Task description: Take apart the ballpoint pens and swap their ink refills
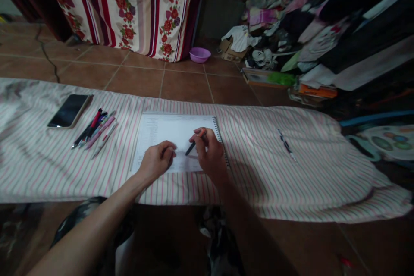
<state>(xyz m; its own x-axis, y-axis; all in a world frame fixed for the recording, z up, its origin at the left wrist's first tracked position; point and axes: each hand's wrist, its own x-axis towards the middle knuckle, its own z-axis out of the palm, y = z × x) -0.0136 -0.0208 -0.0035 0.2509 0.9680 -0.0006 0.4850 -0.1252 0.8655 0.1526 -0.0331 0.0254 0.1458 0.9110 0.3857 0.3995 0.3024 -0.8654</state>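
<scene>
A flowered, striped curtain (139, 8) hangs over a brown tiled floor (184, 84), with a purple basin (200, 55) beside its lower right corner and heaped clothes (263, 16) farther right. In front runs a long, low bench (252, 138) under a striped cloth.

The notebook (184, 125) lies open on the bench, roughly midway between the far and near edges, its spiral binding along its right edge. Both forearms cross the bench's near edge and slant inward, the left from the lower left, the right from the lower right.

The left hand (158, 157) lies over the notebook near its near left corner, back upward, fingers curled in and the thumb close to the forefinger; I cannot tell whether they pinch anything small. The right hand (211, 151) is at the notebook's right edge, wrist toward the near right corner, thumb and fingers pinching a dark pen with an orange end (191, 148). Its tip slants down and left over the page; contact is unclear.

Toward the bench's left end, a phone (69, 111) lies by the far edge, with a cluster of pens (95, 129) between it and the notebook. A lone pen (286, 144) lies toward the right end.
</scene>
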